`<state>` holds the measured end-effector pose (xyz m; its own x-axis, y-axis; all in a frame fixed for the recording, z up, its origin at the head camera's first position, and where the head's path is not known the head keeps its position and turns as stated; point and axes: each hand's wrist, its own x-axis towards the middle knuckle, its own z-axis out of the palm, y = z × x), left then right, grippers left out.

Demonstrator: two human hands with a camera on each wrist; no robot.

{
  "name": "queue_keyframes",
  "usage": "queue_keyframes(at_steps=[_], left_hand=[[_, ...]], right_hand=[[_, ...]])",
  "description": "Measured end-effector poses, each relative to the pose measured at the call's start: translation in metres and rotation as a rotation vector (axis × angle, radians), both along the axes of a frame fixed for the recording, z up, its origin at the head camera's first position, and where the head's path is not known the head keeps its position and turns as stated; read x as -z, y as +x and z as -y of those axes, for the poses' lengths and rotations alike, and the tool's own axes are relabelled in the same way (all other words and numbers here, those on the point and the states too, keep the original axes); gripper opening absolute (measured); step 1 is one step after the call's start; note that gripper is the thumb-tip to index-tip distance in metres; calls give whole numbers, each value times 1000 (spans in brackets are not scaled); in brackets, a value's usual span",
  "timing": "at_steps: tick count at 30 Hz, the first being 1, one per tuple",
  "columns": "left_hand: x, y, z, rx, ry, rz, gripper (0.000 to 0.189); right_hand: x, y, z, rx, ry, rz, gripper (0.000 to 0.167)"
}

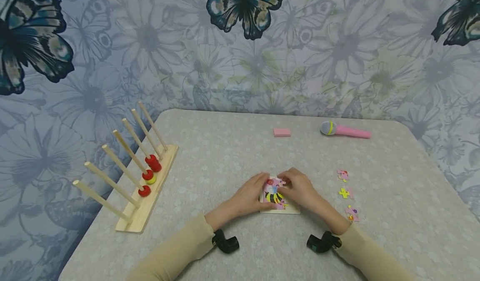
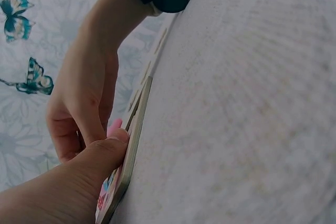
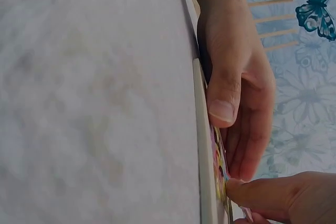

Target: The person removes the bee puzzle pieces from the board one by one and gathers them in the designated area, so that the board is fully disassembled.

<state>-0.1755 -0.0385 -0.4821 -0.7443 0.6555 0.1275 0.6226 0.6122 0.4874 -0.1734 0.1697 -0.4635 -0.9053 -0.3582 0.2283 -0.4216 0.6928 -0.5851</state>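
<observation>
Puzzle board [image 1: 291, 210] lies partly hidden by left hand [image 1: 248, 195] and right hand [image 1: 303, 191].

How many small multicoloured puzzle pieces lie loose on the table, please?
3, in a column right of the right hand: far piece, middle piece and near piece; others may be hidden.

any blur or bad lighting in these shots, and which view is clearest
Head view: brightest and clearest, evenly lit, though the bee puzzle looks small and partly covered; left wrist view: dimmer, with the tabletop soft; right wrist view: also dim, the tabletop blurred almost featureless, the left hand crisper, the wooden pegs behind it soft.
</observation>
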Motion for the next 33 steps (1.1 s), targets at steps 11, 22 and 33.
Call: queue_keyframes(at_steps=[11, 22, 33], left_hand=[[-1, 2, -2, 6, 14, 12, 92], [1, 1, 2, -12, -1, 28, 93], [-1, 2, 0, 0, -2, -5, 93]], right_hand=[[-16, -9, -55, -13, -22, -4, 31], [-17, -19, -133, 81, 57, 134, 30], [-18, -17, -127, 53, 82, 84, 33]])
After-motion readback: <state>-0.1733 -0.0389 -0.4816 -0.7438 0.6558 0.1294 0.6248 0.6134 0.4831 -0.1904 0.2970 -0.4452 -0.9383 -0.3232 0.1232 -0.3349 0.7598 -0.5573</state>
